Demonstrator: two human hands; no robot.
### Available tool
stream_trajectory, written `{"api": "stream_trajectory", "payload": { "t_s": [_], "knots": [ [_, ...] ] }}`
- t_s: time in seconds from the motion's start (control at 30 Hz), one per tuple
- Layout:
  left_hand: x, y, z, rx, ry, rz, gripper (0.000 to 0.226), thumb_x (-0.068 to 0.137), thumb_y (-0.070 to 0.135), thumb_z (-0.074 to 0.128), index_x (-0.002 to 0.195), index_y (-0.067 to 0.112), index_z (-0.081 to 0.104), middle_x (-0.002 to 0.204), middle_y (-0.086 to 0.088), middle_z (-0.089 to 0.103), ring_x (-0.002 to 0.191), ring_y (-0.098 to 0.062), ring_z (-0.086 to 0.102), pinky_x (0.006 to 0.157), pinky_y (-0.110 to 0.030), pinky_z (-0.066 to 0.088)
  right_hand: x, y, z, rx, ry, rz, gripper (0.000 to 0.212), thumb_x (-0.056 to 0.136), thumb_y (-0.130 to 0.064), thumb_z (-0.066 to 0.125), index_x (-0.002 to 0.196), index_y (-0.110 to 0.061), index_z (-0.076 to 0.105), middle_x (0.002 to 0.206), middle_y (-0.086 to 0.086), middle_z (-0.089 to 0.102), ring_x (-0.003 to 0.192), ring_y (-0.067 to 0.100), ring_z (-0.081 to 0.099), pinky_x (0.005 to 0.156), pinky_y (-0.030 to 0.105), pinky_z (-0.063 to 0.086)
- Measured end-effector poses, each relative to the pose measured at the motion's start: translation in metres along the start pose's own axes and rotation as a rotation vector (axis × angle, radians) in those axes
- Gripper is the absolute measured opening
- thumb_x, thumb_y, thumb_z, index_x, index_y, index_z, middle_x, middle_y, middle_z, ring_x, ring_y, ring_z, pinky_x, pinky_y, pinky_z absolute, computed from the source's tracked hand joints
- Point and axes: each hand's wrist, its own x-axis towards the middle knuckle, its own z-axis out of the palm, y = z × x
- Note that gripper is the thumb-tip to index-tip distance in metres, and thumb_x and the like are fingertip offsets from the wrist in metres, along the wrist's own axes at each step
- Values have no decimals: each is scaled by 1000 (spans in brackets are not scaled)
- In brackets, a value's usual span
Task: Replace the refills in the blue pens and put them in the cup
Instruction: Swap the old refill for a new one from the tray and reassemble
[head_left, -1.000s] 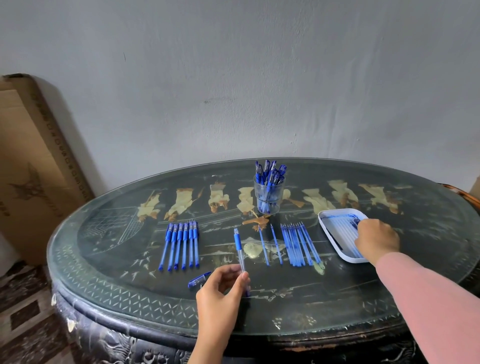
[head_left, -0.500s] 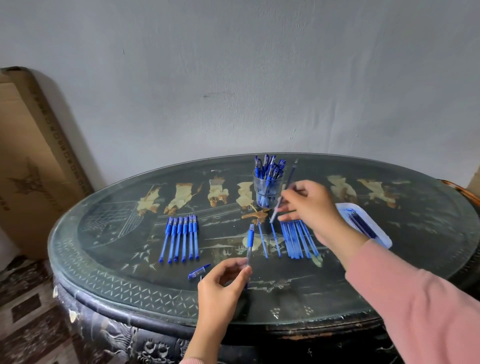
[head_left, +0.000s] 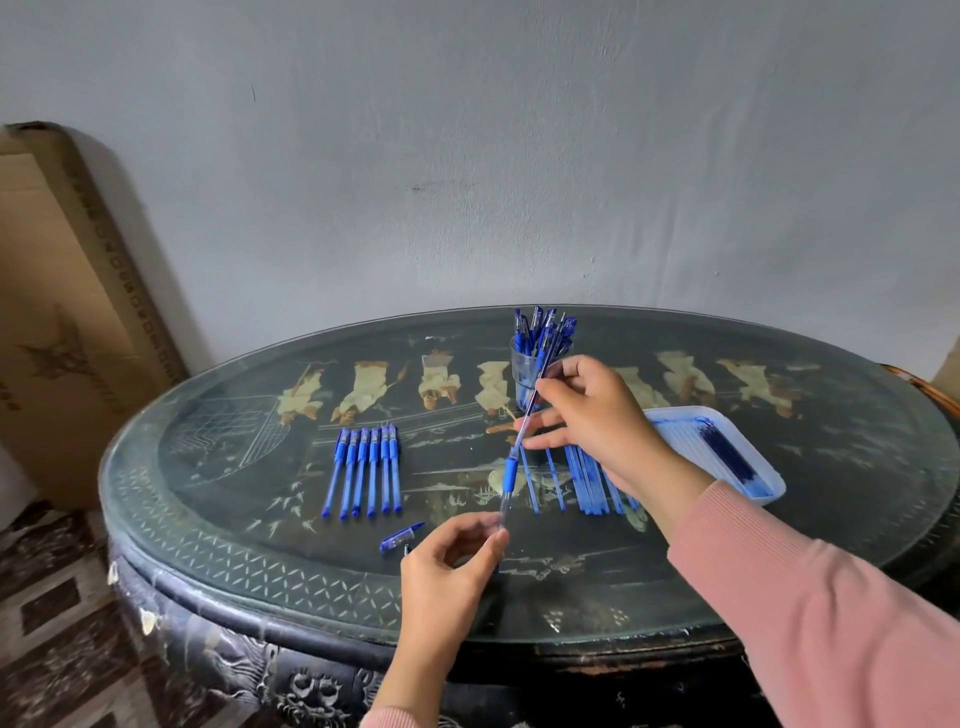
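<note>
As left hand (head_left: 447, 561) grips a barrel (head_left: 509, 475), right hand (head_left: 597, 410) pinching its refill (head_left: 531, 405), pens (head_left: 543, 330) fill the cup (head_left: 522, 374).

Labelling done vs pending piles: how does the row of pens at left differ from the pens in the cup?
Pose: the row pens lie flat on the table, parallel, side by side; the cup pens stand bunched in the clear cup, some leaning.
Ends: cup pens show dark clipped caps; row pens show blue grips, no caps.
Place: row pens sit left of centre; cup pens at the far middle.
Shared: both are blue pens.
</note>
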Motion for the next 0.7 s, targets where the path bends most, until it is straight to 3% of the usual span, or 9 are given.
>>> {"api": "stream_trajectory", "payload": {
  "t_s": [0.4,0.7],
  "knots": [
    [-1,2,0,28,-5,-3,13,80,7,77,88,18,77,83,-1,76,75,-10,69,71,-19,54,3,-2,1,-83,-44,-15,9,100,-8,49,109,-6,50,112,21,58,72,22,74,56,28,59],
    [-1,2,1,11,-7,3,14,81,6,77,89,18,77,82,-2,75,73,-11,68,69,-20,54,4,3,2,-173,-82,-18,8,98,-7,53,104,-5,51,104,19,59,76,24,73,63,37,62]
  ]
}}
